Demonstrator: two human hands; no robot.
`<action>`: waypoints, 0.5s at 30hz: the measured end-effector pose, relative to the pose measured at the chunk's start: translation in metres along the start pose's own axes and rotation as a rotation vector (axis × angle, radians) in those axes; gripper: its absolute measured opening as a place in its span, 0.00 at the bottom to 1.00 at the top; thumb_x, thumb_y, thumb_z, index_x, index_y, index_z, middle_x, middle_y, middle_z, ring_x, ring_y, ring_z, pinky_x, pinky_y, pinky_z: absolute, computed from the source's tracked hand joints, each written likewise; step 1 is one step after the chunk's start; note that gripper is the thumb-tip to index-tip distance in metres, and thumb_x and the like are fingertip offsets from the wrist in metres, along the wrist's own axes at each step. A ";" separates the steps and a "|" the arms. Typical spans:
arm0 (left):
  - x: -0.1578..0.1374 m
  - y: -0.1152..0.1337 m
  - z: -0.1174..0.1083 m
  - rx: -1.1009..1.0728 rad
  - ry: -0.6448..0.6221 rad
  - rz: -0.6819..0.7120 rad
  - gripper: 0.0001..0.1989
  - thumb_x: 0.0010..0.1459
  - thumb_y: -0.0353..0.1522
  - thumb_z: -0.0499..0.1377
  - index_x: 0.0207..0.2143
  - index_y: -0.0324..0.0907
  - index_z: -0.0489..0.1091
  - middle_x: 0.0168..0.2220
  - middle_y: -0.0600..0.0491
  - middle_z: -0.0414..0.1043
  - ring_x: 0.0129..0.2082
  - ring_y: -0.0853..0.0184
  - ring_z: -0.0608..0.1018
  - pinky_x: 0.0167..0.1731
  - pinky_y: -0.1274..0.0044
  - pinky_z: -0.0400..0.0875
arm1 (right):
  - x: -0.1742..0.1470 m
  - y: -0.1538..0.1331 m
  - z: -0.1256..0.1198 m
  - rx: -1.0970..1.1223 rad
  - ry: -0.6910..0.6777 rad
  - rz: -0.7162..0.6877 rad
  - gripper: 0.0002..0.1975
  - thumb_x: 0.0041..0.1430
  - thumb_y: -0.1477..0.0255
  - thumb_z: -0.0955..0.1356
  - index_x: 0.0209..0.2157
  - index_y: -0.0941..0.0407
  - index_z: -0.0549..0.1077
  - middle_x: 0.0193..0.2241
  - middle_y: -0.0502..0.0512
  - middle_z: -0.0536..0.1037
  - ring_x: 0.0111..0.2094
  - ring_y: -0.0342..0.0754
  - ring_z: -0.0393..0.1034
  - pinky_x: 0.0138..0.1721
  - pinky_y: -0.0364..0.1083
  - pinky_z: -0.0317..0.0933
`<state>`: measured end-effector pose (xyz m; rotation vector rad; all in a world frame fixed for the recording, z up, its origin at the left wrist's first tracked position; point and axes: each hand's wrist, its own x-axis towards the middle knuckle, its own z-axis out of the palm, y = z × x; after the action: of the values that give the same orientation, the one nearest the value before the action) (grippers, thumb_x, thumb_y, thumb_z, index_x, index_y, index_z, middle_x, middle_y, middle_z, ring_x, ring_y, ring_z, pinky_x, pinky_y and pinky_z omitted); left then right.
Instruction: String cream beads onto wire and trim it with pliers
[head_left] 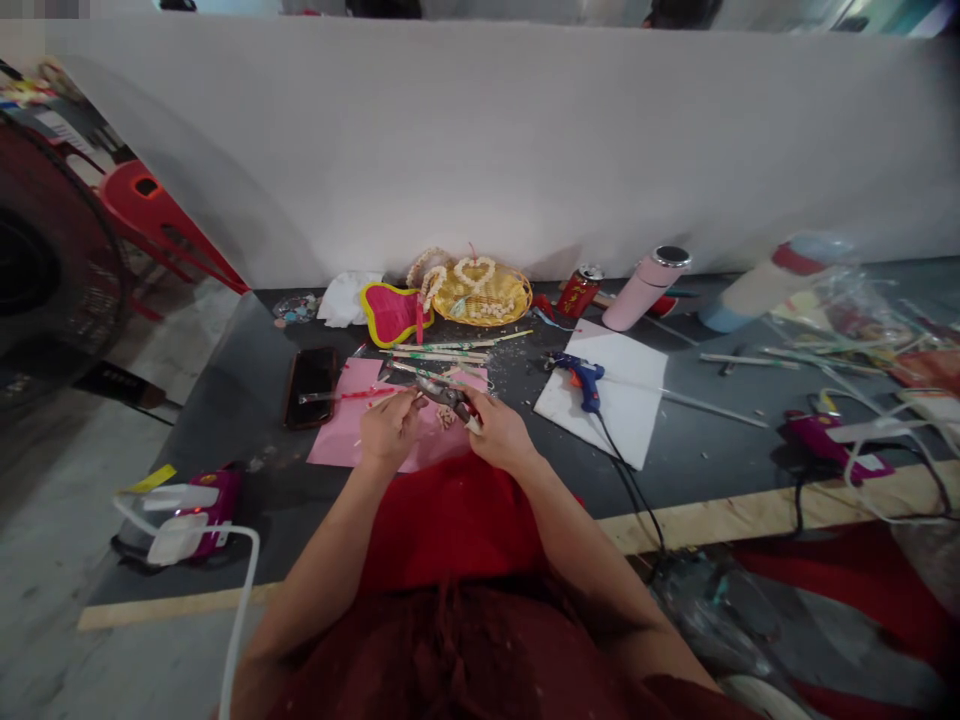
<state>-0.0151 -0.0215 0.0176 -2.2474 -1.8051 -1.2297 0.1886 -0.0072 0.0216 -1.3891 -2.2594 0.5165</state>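
My right hand (496, 430) is closed round the handles of what looks like pruning shears (435, 390), whose grey jaws point left. Close to those jaws, my left hand (390, 428) is pinched, its fingertips on something too small to make out. Both hands are above pink paper (337, 435) on the dark table. Small pale cut pieces (445, 417) lie beneath the shears. Just beyond the hands are several thin sticks in printed wrappers (442, 355). A thin red-and-clear wrapper (356, 394) reaches from the phone (310, 385) towards my left hand.
Behind stand a wicker basket (480, 312) with a beaded heart, a red can (580, 292) and a pink flask (646, 288). A blue glue gun (581, 378) rests on white board (622, 430), its cord trailing over the front edge. Purple power strips (217, 510) sit at both sides.
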 end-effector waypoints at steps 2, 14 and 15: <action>0.000 0.000 0.001 0.014 -0.002 0.013 0.13 0.63 0.35 0.51 0.34 0.41 0.74 0.35 0.48 0.79 0.32 0.65 0.80 0.32 0.78 0.71 | 0.002 0.002 0.000 0.004 0.013 -0.024 0.31 0.53 0.75 0.64 0.60 0.52 0.57 0.49 0.57 0.72 0.48 0.52 0.67 0.48 0.48 0.61; 0.002 0.004 -0.004 -0.021 -0.079 -0.001 0.13 0.63 0.32 0.50 0.32 0.41 0.72 0.32 0.49 0.79 0.32 0.67 0.80 0.32 0.80 0.69 | 0.003 0.006 0.000 0.005 0.017 -0.038 0.32 0.52 0.75 0.64 0.60 0.53 0.57 0.48 0.59 0.71 0.49 0.52 0.65 0.50 0.50 0.60; 0.002 0.004 -0.004 -0.026 -0.078 -0.002 0.12 0.63 0.32 0.50 0.32 0.41 0.72 0.32 0.50 0.79 0.32 0.67 0.80 0.32 0.80 0.69 | 0.002 0.005 -0.001 0.007 0.018 -0.033 0.31 0.53 0.75 0.64 0.60 0.53 0.57 0.47 0.58 0.72 0.48 0.52 0.65 0.50 0.49 0.60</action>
<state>-0.0137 -0.0231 0.0237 -2.3397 -1.8274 -1.1884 0.1918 -0.0028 0.0201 -1.3455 -2.2599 0.4984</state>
